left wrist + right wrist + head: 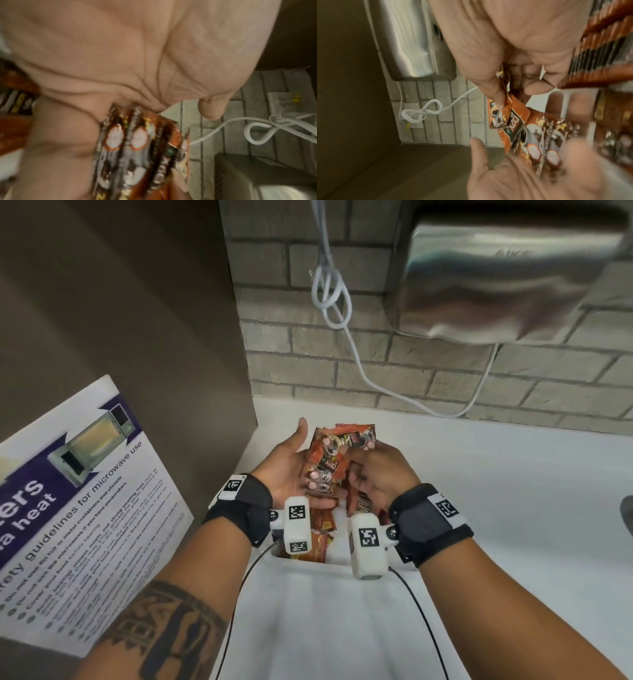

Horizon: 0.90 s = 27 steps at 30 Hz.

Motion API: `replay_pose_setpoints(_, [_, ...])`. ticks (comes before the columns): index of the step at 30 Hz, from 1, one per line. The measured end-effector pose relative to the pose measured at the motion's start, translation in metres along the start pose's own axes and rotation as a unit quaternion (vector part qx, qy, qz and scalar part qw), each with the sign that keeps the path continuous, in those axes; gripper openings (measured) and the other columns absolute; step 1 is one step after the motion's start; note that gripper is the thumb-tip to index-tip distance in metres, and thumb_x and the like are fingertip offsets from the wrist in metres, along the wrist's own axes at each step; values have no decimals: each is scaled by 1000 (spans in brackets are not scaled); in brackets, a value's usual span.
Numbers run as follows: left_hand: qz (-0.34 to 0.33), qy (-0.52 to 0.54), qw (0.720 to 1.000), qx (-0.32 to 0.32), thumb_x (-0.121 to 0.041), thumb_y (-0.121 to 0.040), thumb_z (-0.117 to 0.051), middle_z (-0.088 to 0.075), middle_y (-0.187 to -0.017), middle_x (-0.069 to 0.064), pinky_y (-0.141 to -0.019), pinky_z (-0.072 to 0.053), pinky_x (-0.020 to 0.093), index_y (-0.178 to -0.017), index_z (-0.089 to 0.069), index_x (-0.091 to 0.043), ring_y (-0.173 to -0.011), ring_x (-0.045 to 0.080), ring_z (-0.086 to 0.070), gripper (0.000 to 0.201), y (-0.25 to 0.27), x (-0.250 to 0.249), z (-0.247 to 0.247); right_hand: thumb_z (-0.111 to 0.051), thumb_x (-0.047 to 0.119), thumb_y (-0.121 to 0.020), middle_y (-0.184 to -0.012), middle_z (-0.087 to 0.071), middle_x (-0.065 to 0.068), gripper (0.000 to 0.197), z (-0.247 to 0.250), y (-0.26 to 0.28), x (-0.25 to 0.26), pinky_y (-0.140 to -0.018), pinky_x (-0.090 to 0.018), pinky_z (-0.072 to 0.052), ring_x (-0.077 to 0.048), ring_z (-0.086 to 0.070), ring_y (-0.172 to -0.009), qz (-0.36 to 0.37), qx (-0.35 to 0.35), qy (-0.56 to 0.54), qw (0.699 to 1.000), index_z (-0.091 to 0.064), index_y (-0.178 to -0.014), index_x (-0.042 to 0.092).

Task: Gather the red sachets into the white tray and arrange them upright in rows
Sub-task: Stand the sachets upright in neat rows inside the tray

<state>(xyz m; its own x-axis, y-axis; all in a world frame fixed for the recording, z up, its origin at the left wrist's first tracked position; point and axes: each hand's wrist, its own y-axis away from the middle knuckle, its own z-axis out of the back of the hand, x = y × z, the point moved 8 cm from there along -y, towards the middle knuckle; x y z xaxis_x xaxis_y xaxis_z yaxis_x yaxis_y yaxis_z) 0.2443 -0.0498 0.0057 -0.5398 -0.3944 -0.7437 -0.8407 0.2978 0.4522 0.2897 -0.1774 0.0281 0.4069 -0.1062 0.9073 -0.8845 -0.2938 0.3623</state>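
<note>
Both hands hover over the white tray in the counter's back left corner. My left hand is turned palm-right with the thumb sticking up. A stack of red sachets lies against its palm and straight fingers, and shows blurred in the left wrist view. My right hand reaches in from the right. Its thumb and forefinger pinch one red sachet at the top of that stack. More red sachets stand packed in the tray below, partly hidden by the wrist cameras.
A steel hand dryer hangs on the brick wall above, with a looped white cable dangling to the counter. A microwave safety poster leans at the left. The white counter stretches right towards a sink edge.
</note>
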Motion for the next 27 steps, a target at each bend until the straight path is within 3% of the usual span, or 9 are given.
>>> replay_pose_setpoints(3, [-16, -21, 1000, 14, -76, -90, -35, -62, -128, 24, -71, -62, 44, -136, -57, -13, -107, 42, -65, 81, -9, 1, -27, -69, 5, -91, -97, -72, -23, 13, 16, 6, 2, -62, -36, -58, -33, -67, -77, 17, 30, 54, 998, -66, -103, 2])
replay_pose_setpoints(7, [-45, -66, 996, -46, -58, -95, -50, -70, -108, 16, -69, -62, 41, -127, -64, -16, -89, 31, -70, 55, -22, 3, -43, -73, 7, -87, -97, -75, -13, 18, 36, 11, 4, -85, -42, -52, -27, -66, -86, 13, 72, 178, 981, -67, -105, 8])
replay_pose_setpoints(10, [-75, -106, 989, -75, -48, -92, -59, -75, -97, 8, -76, -60, 44, -114, -68, -19, -81, 25, -72, 37, -30, 6, -58, -71, 10, -89, -97, -76, -9, 12, 46, 14, 9, -78, -35, -57, -23, -70, -87, 28, 92, 272, 958, -68, -100, 14])
replay_pose_setpoints(14, [-97, -67, 988, -105, -34, -101, -55, -77, -92, 4, -68, -62, 43, -108, -68, -20, -75, 23, -73, 20, -37, 11, -69, -77, 47, -58, -111, -67, -8, 73, 63, 5, 5, -87, -46, -58, -27, -67, -101, 33, 48, 352, 934, -54, -122, 19])
replay_pose_setpoints(17, [-109, -53, 986, -111, -25, -103, -54, -76, -88, 7, -61, -62, 40, -104, -67, -19, -71, 24, -72, 15, -40, 13, -72, -73, 54, -55, -118, -59, -8, 68, 67, 8, 9, -92, -46, -56, -27, -59, -111, 61, 31, 347, 935, -55, -116, 28])
replay_pose_setpoints(21, [-137, -44, 981, -127, -22, -102, -55, -72, -93, 12, -53, -59, 38, -111, -66, -16, -67, 25, -71, 15, -39, 10, -70, -87, 41, -60, -110, -71, -4, 75, 72, 13, 16, -89, -42, -59, -20, -71, -96, 82, -17, 255, 963, -55, -125, 21])
replay_pose_setpoints(23, [-162, -24, 977, -135, -20, -102, -54, -71, -96, 14, -54, -59, 38, -118, -64, -14, -66, 23, -70, 20, -37, 5, -65, -89, 44, -57, -104, -73, -2, 79, 74, 13, 11, -82, -40, -60, -17, -71, -89, 58, -57, 210, 974, -54, -123, 19])
replay_pose_setpoints(25, [-183, -7, 974, -131, -16, -102, -52, -71, -98, 16, -56, -60, 39, -121, -62, -12, -69, 25, -70, 22, -35, -1, -58, -89, 41, -67, -92, -74, -4, 54, 71, 12, 4, -60, -30, -55, -15, -67, -71, 38, -73, 151, 985, -60, -106, 16])
replay_pose_setpoints(27, [-193, 4, 973, -126, -13, -102, -51, -73, -98, 17, -59, -62, 42, -116, -62, -12, -76, 31, -72, 19, -31, -6, -49, -84, 30, -80, -72, -72, -3, 29, 63, 11, -1, -54, -26, -48, -18, -60, -63, 21, -68, 106, 992, -62, -85, 13])
